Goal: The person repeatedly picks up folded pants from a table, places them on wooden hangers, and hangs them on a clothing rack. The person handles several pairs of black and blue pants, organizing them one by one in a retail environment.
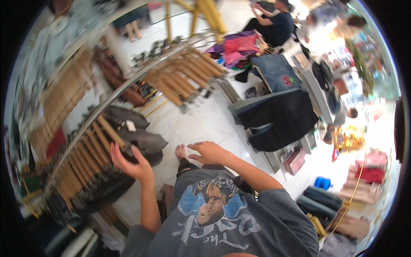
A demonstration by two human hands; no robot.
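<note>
My left hand is raised with its fingers apart, at the end of a row of wooden clip hangers. The nearest wooden hanger has its clip end close to my fingers; whether they touch it I cannot tell. Dark grey garments hang just beyond this hand. All the hangers hook onto a curved metal rail. In front of my body, my right hand hovers over the white tiled floor, holding nothing, its fingers loosely spread. One bare foot shows below it.
More wooden hangers hang farther along the rail. To the right, black trousers and blue denim lie on a low surface, near a pink and purple clothes pile. A seated person is beyond. Folded clothes lie at far right.
</note>
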